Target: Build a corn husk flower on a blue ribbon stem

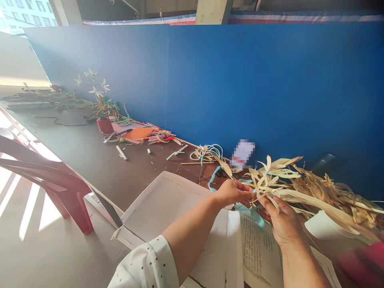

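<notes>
My left hand (pixel 235 193) and my right hand (pixel 279 218) meet at the right of the table. Between them is a pale corn husk flower (pixel 265 182) with narrow, pointed petals. The left fingers pinch its base, where a bit of light blue tape shows. My right thumb and fingers close on the flower's lower part from the other side; their exact grip is partly hidden. Below the hands hangs a loop of light blue tape (pixel 257 218). Dark-handled scissors (pixel 221 173) lie just beyond my left hand. Dried corn husks (pixel 339 192) are heaped to the right.
An open cardboard tray (pixel 165 196) and a printed sheet (pixel 259 248) lie under my arms. A white cup (pixel 327 225) rests on its side at right. Red thread (pixel 105 125), orange paper (pixel 138 133) and cords line the blue partition (pixel 255 88). A red chair (pixel 66 182) stands left.
</notes>
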The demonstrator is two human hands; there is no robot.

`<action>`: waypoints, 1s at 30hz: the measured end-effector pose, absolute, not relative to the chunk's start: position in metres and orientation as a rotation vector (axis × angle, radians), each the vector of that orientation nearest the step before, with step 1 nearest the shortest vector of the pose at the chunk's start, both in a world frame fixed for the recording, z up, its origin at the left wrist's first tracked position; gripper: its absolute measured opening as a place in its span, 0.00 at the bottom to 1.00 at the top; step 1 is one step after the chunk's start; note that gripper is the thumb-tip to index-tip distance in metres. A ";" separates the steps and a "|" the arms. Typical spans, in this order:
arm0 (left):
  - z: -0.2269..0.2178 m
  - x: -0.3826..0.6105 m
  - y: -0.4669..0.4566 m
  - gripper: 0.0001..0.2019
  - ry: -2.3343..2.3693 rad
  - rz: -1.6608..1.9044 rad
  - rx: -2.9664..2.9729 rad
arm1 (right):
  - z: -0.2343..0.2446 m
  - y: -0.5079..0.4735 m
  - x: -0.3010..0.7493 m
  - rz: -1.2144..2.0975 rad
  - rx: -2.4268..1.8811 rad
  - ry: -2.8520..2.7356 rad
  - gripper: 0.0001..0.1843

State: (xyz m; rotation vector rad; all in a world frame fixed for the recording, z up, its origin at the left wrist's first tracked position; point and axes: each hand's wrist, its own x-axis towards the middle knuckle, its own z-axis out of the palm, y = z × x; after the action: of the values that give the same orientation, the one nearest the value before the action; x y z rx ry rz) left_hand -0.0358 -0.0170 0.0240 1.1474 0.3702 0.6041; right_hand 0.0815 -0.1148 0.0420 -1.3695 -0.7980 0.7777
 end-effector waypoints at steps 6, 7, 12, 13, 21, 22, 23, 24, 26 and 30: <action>0.029 -0.038 -0.018 0.17 0.426 0.624 1.115 | 0.046 -0.116 0.083 0.791 -1.356 -0.853 0.16; 0.029 -0.038 -0.018 0.17 0.424 0.628 1.109 | 0.047 -0.116 0.083 0.787 -1.352 -0.850 0.17; 0.028 -0.037 -0.017 0.16 0.444 0.646 1.113 | 0.052 -0.118 0.083 0.799 -1.391 -0.830 0.21; 0.027 -0.037 -0.016 0.15 0.451 0.649 1.116 | 0.053 -0.119 0.083 0.808 -1.409 -0.830 0.21; 0.027 -0.036 -0.017 0.12 0.530 0.653 1.179 | 0.052 -0.120 0.082 0.785 -1.437 -0.790 0.21; 0.026 -0.035 -0.017 0.12 0.540 0.657 1.198 | 0.051 -0.119 0.082 0.768 -1.430 -0.790 0.21; 0.025 -0.035 -0.017 0.12 0.555 0.664 1.229 | 0.049 -0.118 0.082 0.751 -1.426 -0.787 0.21; 0.025 -0.035 -0.017 0.13 0.575 0.673 1.272 | 0.047 -0.117 0.082 0.735 -1.425 -0.782 0.21; 0.025 -0.036 -0.018 0.14 0.619 0.699 1.377 | 0.042 -0.115 0.085 0.694 -1.430 -0.797 0.21; 0.027 -0.038 -0.020 0.13 0.693 0.743 1.554 | 0.031 -0.112 0.091 0.471 -1.506 -0.955 0.18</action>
State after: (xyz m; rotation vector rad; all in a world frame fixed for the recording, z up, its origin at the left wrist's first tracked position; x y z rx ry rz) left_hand -0.0379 -0.0201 0.0275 1.5536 0.6934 0.7431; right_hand 0.0913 -0.1121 0.0313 -1.5065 -0.9553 0.4713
